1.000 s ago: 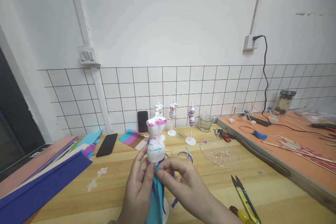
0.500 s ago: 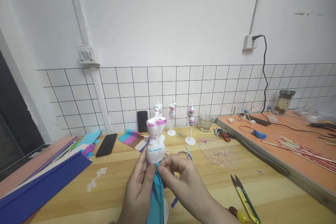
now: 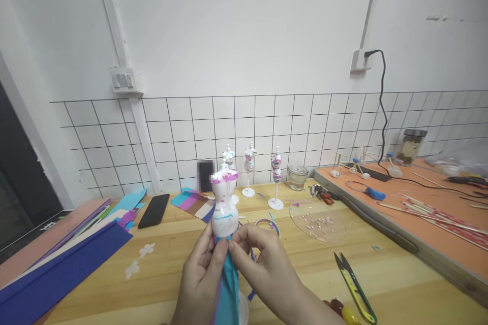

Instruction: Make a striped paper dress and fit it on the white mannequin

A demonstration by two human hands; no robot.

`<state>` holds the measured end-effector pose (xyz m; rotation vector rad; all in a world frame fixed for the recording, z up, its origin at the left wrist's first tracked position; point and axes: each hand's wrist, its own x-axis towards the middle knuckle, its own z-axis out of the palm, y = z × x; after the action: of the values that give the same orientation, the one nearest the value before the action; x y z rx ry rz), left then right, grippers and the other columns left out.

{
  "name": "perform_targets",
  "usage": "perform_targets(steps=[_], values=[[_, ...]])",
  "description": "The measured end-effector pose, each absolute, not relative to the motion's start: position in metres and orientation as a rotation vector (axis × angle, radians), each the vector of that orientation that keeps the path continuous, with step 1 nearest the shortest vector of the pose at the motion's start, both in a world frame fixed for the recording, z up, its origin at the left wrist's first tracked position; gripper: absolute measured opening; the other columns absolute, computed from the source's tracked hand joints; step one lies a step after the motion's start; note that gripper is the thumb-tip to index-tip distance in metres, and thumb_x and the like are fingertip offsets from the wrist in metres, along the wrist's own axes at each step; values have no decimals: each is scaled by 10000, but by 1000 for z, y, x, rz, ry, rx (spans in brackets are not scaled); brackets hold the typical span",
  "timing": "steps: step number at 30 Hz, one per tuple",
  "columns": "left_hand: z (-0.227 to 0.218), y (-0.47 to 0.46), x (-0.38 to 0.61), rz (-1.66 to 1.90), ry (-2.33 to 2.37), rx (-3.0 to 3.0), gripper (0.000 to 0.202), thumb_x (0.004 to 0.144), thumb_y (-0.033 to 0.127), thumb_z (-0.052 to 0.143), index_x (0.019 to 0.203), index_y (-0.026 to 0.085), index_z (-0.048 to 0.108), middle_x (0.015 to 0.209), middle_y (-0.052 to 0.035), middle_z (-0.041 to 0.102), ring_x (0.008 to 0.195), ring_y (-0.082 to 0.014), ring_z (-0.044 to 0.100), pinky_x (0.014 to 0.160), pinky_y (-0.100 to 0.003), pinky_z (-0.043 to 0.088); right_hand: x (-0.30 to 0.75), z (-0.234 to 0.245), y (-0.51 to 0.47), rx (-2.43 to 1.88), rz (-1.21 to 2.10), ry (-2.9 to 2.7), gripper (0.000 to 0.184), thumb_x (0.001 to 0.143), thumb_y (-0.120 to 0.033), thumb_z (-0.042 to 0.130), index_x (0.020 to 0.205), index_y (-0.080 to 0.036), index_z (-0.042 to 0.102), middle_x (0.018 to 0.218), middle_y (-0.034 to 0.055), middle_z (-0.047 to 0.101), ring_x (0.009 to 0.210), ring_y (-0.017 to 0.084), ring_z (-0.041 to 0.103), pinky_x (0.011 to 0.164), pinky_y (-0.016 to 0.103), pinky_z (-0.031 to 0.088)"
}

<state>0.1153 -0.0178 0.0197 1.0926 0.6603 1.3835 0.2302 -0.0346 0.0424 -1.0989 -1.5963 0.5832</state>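
A small white mannequin torso (image 3: 225, 210) with purple and blue patches stands upright in front of me. A strip of teal crepe paper (image 3: 229, 297), pleated lengthwise, hangs from its lower edge, with a purple layer showing along the left. My left hand (image 3: 199, 271) is closed around the paper just below the torso, its thumb pressed on the front. From the right, my right hand (image 3: 269, 261) pinches the paper's top edge between thumb and forefinger. The fingers behind the paper are hidden. Part of a round white base (image 3: 243, 310) shows below.
Several smaller mannequins (image 3: 276, 167) stand at the back beside a glass cup (image 3: 298, 177). Yellow-handled thread snips (image 3: 355, 289) and a clear disc (image 3: 318, 221) with small gems lie right. Paper sheets (image 3: 72, 259) and a black phone (image 3: 154, 211) lie left. An orange board (image 3: 423, 203) borders the right.
The view has shifted very slightly. Both hands keep their grip on the teal paper, and the torso tilts or shifts a little to the left.
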Motion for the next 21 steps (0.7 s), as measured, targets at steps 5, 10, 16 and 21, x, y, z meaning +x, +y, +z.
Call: perform_targets(steps=[5, 10, 16, 21], values=[[14, -16, 112, 1404, 697, 1146, 551, 780, 370, 615, 1288, 223, 462, 1239, -65, 595, 1142, -251, 530, 896, -293, 492, 231, 42, -35, -1077, 567, -1612, 155, 799, -203, 517, 656, -159, 558, 582, -15, 549, 553, 107, 506, 539, 220, 397], [14, -14, 110, 1410, 709, 1187, 573, 795, 380, 592, 1316, 213, 422, 1244, -85, 588, 1138, -251, 534, 891, -294, 494, 233, 42, -35, -1014, 595, -1637, 179, 839, -215, 484, 687, -162, 563, 618, -5, 563, 586, 114, 520, 565, 226, 418], [12, -12, 109, 1428, 731, 1221, 584, 799, 386, 587, 1326, 213, 406, 1234, -81, 598, 1131, -226, 542, 879, -242, 489, 232, 41, -36, -1005, 581, -1617, 124, 817, -202, 518, 727, -161, 593, 644, 0, 582, 606, 116, 529, 583, 226, 425], [9, -14, 109, 1440, 752, 1173, 605, 774, 409, 609, 1321, 236, 417, 1246, -70, 589, 1139, -242, 533, 899, -274, 482, 231, 41, -36, -1010, 655, -1581, 144, 796, -225, 535, 691, -155, 605, 621, 1, 572, 592, 121, 513, 578, 241, 421]])
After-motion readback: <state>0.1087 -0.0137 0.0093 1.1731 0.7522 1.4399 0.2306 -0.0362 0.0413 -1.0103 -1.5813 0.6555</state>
